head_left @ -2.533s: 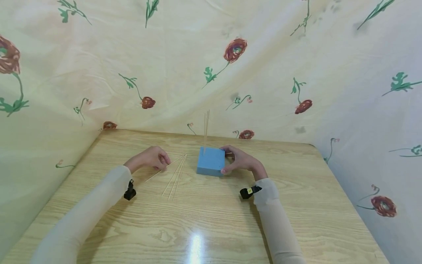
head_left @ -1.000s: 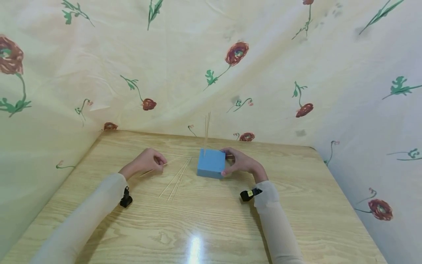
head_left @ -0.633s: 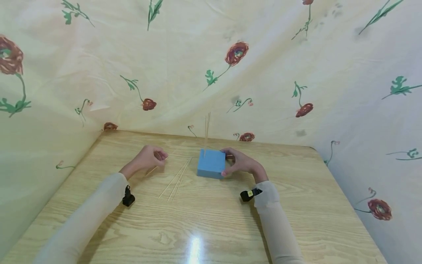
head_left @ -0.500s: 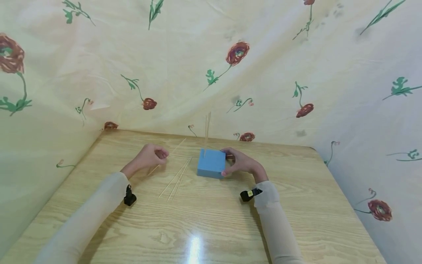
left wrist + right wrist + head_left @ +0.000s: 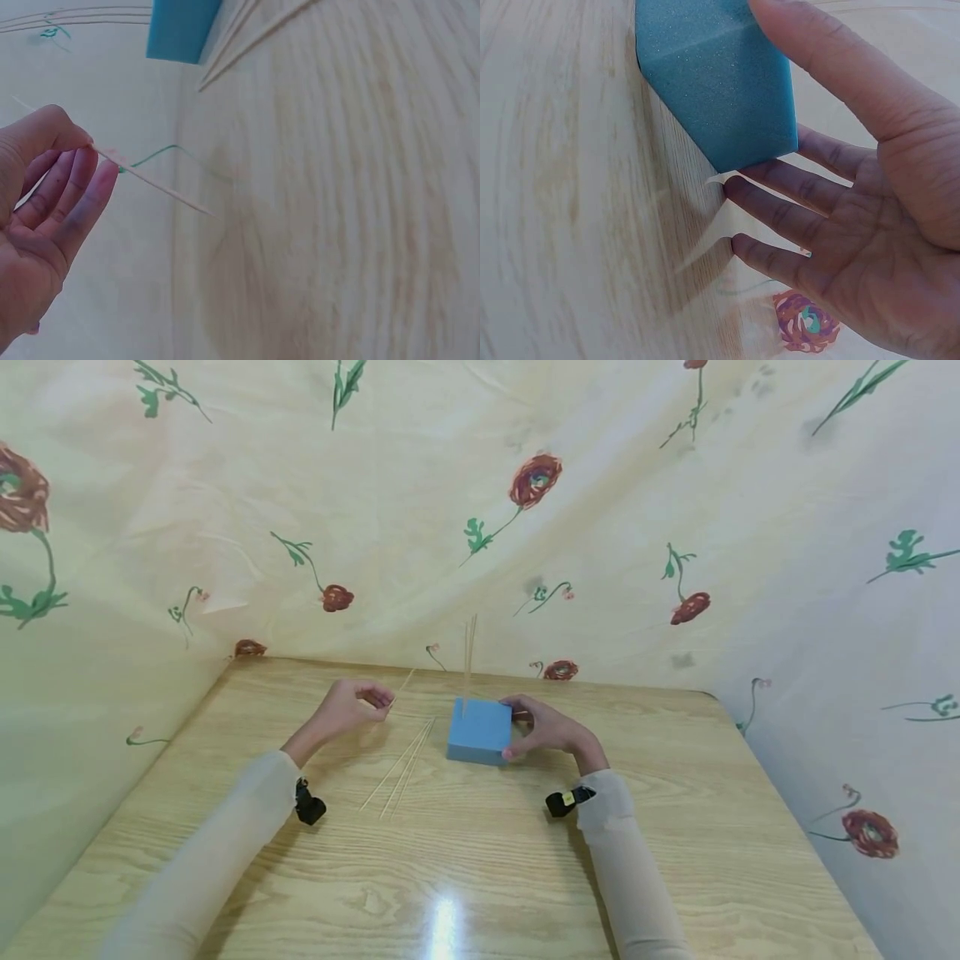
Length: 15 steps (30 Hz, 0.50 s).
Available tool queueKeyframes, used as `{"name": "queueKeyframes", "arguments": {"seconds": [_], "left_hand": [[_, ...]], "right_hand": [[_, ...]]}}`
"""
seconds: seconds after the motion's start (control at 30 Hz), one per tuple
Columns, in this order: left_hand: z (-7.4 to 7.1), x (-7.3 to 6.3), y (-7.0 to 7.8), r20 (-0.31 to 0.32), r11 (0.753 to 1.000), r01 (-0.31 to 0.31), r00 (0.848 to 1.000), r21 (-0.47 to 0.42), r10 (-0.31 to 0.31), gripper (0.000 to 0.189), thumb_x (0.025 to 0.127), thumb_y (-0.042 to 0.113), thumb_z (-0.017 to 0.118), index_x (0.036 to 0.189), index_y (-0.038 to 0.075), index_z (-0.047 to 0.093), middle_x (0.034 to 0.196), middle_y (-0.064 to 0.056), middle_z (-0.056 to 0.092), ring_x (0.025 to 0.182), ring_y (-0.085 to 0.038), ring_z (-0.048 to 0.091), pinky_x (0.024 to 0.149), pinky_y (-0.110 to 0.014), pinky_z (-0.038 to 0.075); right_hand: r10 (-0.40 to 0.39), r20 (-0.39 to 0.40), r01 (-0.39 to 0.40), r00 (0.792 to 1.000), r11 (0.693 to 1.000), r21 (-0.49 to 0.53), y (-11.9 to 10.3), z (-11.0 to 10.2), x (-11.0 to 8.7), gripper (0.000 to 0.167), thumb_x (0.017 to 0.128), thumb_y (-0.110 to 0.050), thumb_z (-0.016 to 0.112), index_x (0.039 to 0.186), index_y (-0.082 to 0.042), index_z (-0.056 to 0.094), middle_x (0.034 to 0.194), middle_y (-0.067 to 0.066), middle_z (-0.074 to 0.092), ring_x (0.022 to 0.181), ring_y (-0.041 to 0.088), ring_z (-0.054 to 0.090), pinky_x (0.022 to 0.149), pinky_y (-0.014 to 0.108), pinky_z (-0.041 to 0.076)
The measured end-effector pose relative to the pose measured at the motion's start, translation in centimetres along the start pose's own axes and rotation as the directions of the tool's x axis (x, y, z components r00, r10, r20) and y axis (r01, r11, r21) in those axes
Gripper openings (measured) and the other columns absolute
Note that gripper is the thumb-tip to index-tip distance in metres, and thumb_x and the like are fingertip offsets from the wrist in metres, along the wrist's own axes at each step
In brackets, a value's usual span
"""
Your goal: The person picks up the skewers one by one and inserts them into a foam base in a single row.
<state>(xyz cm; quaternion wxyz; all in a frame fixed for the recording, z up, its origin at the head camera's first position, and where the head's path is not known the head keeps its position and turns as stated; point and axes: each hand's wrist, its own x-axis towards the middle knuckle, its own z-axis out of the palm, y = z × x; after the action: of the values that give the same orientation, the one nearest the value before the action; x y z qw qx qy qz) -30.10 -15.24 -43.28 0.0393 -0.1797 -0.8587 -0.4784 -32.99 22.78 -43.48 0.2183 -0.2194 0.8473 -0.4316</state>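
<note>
Thin wooden skewers and a blue foam block (image 5: 483,727) are at the middle of the table. My left hand (image 5: 348,706) is up off the table, left of the block, pinching one skewer (image 5: 150,180) between thumb and fingertips. That skewer slants, and its far end points up to the right in the head view. My right hand (image 5: 551,725) holds the block's right side, the thumb (image 5: 817,56) on the near corner and fingers behind the far one. Several skewers (image 5: 468,660) stand upright in the block near its back left corner.
Several loose skewers (image 5: 408,764) lie fanned out on the wooden table (image 5: 360,885) between my left hand and the block. Flower-patterned cloth (image 5: 405,527) hangs behind the table and along both sides.
My left hand has lifted the skewer from beside the loose ones, turned it more upright and moved slightly forward and right. My right hand and the block have stayed in place.
</note>
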Motion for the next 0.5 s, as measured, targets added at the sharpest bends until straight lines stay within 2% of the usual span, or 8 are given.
{"name": "queueKeyframes", "arguments": {"seconds": [0.23, 0.5], "left_hand": [[0.1, 0.3, 1.5, -0.042, 0.996, 0.036, 0.998, -0.078, -0.039, 0.018, 0.087, -0.001, 0.074, 0.105, -0.001, 0.077, 0.101, -0.02, 0.076, 0.083, -0.01, 0.069, 0.075, -0.017, 0.054], [0.6, 1.0, 3.1, -0.03, 0.988, -0.002, 1.0, -0.156, -0.003, 0.017, 0.089, 0.003, 0.076, 0.106, 0.001, 0.077, 0.103, -0.021, 0.075, 0.089, -0.018, 0.07, 0.077, -0.02, 0.056]], "right_hand": [[0.0, 0.001, 0.0, 1.0, 1.0, -0.007, 0.2, -0.1, 0.1, 0.096, 0.074, -0.02, 0.093, 0.152, -0.009, 0.039, 0.158, 0.016, 0.04, 0.148, 0.04, 0.035, 0.123, 0.056, 0.027], [-0.003, -0.001, 0.003, 1.0, 1.0, -0.014, 0.4, -0.1, 0.1, 0.095, 0.074, -0.021, 0.093, 0.152, -0.009, 0.039, 0.157, 0.015, 0.04, 0.148, 0.039, 0.036, 0.123, 0.057, 0.027]]}}
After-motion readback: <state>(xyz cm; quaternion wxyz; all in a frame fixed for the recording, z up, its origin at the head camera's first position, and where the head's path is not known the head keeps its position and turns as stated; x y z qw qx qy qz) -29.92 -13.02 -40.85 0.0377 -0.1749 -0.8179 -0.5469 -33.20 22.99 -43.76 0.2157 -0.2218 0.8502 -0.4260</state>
